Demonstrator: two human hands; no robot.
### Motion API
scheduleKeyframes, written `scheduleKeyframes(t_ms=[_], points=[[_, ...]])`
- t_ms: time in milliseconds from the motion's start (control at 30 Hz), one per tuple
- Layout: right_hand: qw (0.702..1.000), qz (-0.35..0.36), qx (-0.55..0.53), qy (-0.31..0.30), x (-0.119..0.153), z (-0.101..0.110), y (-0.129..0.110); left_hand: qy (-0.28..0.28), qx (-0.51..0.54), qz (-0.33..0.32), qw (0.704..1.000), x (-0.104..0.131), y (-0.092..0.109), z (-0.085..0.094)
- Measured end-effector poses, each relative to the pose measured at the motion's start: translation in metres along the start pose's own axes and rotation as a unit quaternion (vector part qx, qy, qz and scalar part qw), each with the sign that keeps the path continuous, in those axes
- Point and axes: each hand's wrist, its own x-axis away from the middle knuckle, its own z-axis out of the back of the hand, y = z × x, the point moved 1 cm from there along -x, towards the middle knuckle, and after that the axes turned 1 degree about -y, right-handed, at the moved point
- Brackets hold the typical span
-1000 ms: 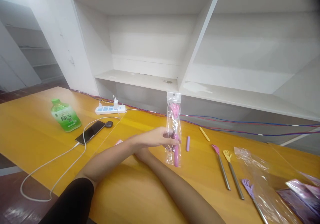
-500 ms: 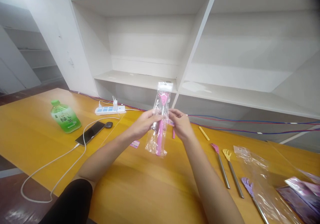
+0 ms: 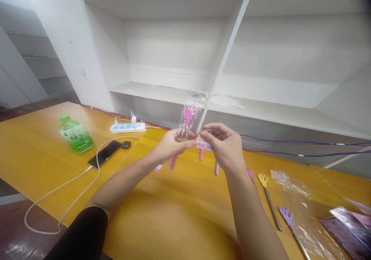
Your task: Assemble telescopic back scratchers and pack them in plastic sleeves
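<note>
A pink back scratcher (image 3: pixel 189 115) in a clear plastic bag stands tilted in the grip of my left hand (image 3: pixel 172 146); the claw end points up and part of the handle shows below the fingers. Just to the right, my right hand (image 3: pixel 227 147) pinches a small printed pink card (image 3: pixel 204 144) between thumb and fingers. The card's left edge is close to my left thumb; whether they touch I cannot tell. Beyond the hands lie a pink handle (image 3: pixel 201 155) and a purple handle (image 3: pixel 216 169) on the table. Another small card (image 3: pixel 158 168) is partly hidden below my left hand.
At right lie a yellow back scratcher (image 3: pixel 269 198), a purple one (image 3: pixel 290 221) and a mostly hidden pink one (image 3: pixel 250 172). Past them are clear bags (image 3: pixel 304 209). A green tea bottle (image 3: pixel 75 134), phone (image 3: pixel 104 154) and power strip (image 3: pixel 127 127) are at left.
My right hand has moved right, away from the bag, with the small card now plainly in its fingers. The bagged back scratcher has tilted and turned in my left hand.
</note>
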Motion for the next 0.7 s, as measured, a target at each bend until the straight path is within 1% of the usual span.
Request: scheduleKeyframes(t_ms=[100,133,233,333,400,467,533,567,633,667,700], points=[[1.0,-0.006,0.021,-0.011,0.003,-0.001,-0.003,-0.029,-0.045,-0.007,0.999,0.004,0.001,-0.002],[0.999,-0.013,0.024,-0.022,0.003,-0.001,-0.005,-0.024,-0.055,-0.011,0.998,0.005,0.002,-0.002],[0.994,-0.045,0.037,-0.089,0.005,0.003,-0.01,-0.01,-0.084,-0.027,0.996,0.007,0.003,-0.002],[0.98,-0.073,0.079,-0.169,0.008,0.011,-0.016,-0.011,-0.114,-0.041,0.993,0.009,0.006,-0.002],[0.971,-0.081,0.115,-0.191,0.01,0.018,-0.018,-0.016,-0.128,-0.043,0.991,0.009,0.006,-0.002],[0.966,-0.082,0.146,-0.199,0.012,0.024,-0.018,-0.015,-0.135,-0.041,0.99,0.009,0.006,-0.002],[0.964,-0.055,0.18,-0.188,0.013,0.028,-0.018,-0.01,-0.127,-0.036,0.991,0.008,0.005,-0.002],[0.965,-0.022,0.202,-0.163,0.013,0.029,-0.018,-0.009,-0.113,-0.034,0.993,0.007,0.004,-0.003],[0.962,0.089,0.247,-0.069,0.012,0.028,-0.02,-0.025,-0.07,-0.031,0.997,0.006,0.003,-0.005],[0.954,0.153,0.258,-0.019,0.012,0.027,-0.021,-0.039,-0.044,-0.03,0.998,0.006,0.003,-0.006],[0.942,0.213,0.258,0.019,0.012,0.024,-0.022,-0.053,-0.022,-0.031,0.998,0.005,0.003,-0.007]])
